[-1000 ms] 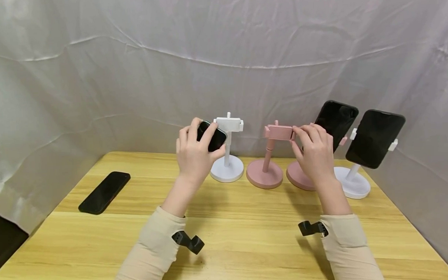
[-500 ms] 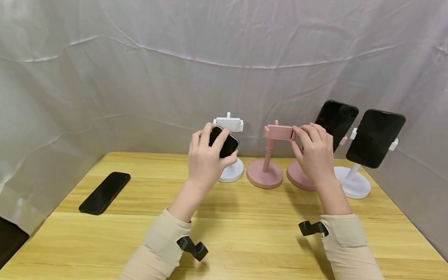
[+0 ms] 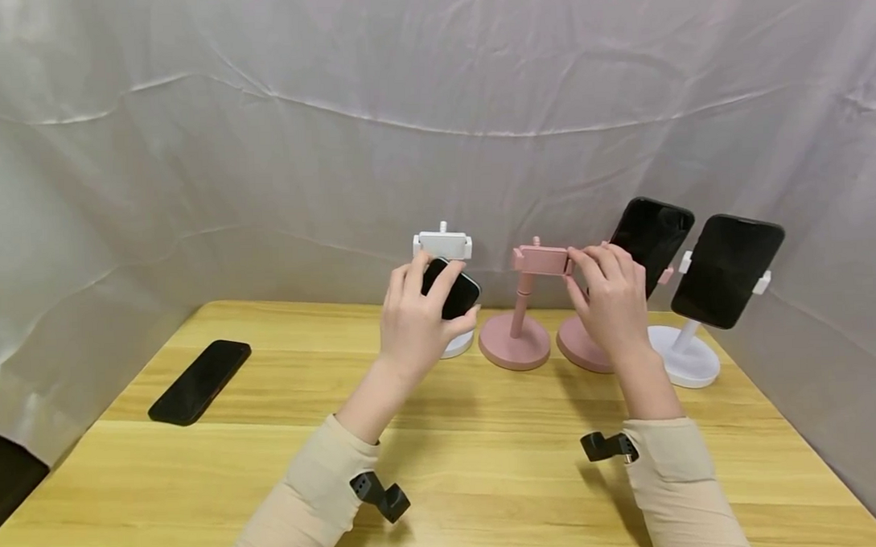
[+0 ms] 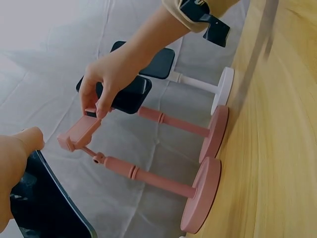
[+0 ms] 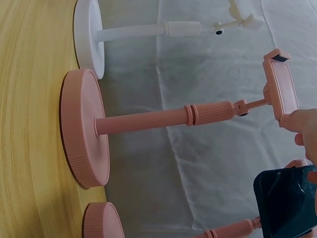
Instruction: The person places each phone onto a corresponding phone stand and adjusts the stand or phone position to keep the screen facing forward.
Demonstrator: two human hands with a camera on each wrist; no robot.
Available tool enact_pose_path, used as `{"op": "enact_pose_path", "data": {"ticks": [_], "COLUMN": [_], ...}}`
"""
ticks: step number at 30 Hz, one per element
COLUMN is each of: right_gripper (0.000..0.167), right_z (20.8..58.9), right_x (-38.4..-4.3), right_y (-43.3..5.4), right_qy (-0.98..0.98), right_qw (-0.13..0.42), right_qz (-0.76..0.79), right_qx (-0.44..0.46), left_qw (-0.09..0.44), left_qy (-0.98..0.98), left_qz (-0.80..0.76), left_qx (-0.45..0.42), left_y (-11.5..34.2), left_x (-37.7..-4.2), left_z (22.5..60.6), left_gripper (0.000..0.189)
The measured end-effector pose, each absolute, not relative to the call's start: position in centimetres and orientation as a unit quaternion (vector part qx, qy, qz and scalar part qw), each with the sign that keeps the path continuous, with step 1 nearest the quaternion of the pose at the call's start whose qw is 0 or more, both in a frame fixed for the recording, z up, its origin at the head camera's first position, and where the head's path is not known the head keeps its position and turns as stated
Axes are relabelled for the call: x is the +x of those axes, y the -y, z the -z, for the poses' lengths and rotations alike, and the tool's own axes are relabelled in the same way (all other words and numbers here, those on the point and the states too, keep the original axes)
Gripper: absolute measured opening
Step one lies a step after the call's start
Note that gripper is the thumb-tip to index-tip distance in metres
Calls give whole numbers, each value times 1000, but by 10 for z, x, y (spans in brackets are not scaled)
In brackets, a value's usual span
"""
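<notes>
My left hand (image 3: 414, 319) grips a black smartphone (image 3: 459, 298) by its edges, raised above the table in front of a white phone stand (image 3: 443, 245). In the left wrist view, that phone (image 4: 47, 198) shows at lower left, apart from the pink holder. My right hand (image 3: 613, 299) pinches the right end of the clamp (image 3: 544, 260) on a pink phone stand (image 3: 514, 341), fingertips at its jaw. The clamp has no phone in it. In the right wrist view, the thumb lies on the lower end of the clamp (image 5: 285, 91).
Behind my right hand, a second pink stand (image 3: 581, 345) bears a phone (image 3: 654, 234). Farther right, a white stand (image 3: 691, 363) holds another phone (image 3: 728, 271). One more phone (image 3: 199, 382) lies flat on the wooden table (image 3: 503, 480) at left. A grey curtain (image 3: 333, 164) hangs behind.
My left hand has carried the phone to the right and slightly down, past the white stand's clamp. The right hand has kept its pinch on the pink clamp.
</notes>
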State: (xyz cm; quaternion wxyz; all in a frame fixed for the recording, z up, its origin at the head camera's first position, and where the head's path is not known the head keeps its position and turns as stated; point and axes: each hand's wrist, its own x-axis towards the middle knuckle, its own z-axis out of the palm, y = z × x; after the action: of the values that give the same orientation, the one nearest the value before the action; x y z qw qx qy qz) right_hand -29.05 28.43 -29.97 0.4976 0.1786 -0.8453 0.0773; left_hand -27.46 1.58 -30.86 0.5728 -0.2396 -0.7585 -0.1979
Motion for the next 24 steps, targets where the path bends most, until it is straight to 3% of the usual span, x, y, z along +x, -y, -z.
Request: {"op": "enact_pose_path", "data": {"ticks": [24], "right_gripper": [37], "right_z": [299], "right_x": [-291], "right_y": [-282], "right_qy": [844], "right_qw": [501], "right_qz": [-80], "right_qx": [175], "left_qw": [562], "left_qy": [759], "left_qz": [229], "left_qx": [-237], "left_y": [-45], "left_x": [-278], "left_z": [289], "left_gripper": [48]}}
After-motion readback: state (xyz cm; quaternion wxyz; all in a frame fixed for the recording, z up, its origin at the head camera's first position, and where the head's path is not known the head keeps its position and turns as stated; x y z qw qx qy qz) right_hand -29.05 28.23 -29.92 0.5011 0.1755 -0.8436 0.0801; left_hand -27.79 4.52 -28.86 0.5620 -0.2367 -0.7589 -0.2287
